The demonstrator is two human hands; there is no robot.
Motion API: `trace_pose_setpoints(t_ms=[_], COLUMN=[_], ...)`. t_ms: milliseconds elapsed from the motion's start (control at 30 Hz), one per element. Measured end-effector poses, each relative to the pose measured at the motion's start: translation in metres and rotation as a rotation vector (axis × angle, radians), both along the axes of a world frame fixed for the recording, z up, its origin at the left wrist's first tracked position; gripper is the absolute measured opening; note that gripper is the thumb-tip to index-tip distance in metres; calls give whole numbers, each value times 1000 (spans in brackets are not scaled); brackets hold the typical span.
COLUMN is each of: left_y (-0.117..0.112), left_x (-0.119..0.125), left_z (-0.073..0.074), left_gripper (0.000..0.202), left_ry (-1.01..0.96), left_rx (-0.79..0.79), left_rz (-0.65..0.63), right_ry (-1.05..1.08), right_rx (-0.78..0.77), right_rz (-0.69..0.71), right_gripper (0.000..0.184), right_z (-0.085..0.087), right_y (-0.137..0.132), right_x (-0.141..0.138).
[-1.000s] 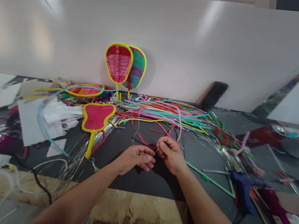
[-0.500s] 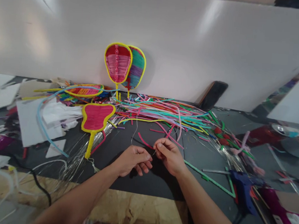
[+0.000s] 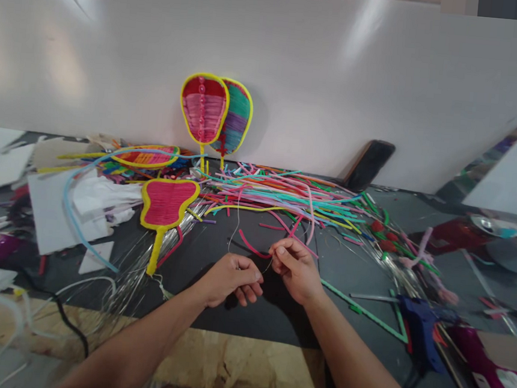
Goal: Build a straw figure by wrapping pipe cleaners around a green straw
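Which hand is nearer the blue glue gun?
Right: the right hand is left of the blue glue gun; the left hand is farther left, beyond the right one.

Near fan (image 3: 169, 204) in pink, yellow-edged; wire (image 3: 238, 222) in silver-grey
The rear fan (image 3: 238, 117) is striped with teal and purple.

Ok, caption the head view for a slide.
Left hand and right hand, wire between them, colourful stems heaped beyond.

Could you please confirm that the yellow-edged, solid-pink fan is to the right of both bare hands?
Not quite: in the head view, the yellow-edged, solid-pink fan is to the left of the bare left hand and bare right hand.
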State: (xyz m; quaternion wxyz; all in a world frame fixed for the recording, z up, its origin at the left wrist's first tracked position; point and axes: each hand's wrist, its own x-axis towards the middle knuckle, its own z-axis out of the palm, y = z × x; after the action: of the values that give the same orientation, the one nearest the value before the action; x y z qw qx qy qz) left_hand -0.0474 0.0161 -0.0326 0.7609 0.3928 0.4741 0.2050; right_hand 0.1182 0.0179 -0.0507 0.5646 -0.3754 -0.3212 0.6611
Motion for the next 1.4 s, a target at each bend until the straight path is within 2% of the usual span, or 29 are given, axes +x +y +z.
trace_pose_setpoints(t_ms=[300,533,667,1167,1400], left_y=[2,3,3,2,1], left_x=[0,-2,-1,-1,1], left_z=[1,2,2,-3,-2], left_gripper=[23,23,25,30,31], left_ry=[-24,-61,-82,-104,-178], left_rx=[-23,-59,-62,-18,5], left_rz=[41,133,150,118,218], right_ry=[28,-47,-112,-251,-308], right_rx=[-17,-66,-35,6,50], right_rz=[-60,233,304,270,199], right_gripper=[14,25,23,23,19], right_z=[-1,0,-2,-4,-7], right_y=[1,-2,-4,-6,-3], right_x=[0,0,-2,-4,0])
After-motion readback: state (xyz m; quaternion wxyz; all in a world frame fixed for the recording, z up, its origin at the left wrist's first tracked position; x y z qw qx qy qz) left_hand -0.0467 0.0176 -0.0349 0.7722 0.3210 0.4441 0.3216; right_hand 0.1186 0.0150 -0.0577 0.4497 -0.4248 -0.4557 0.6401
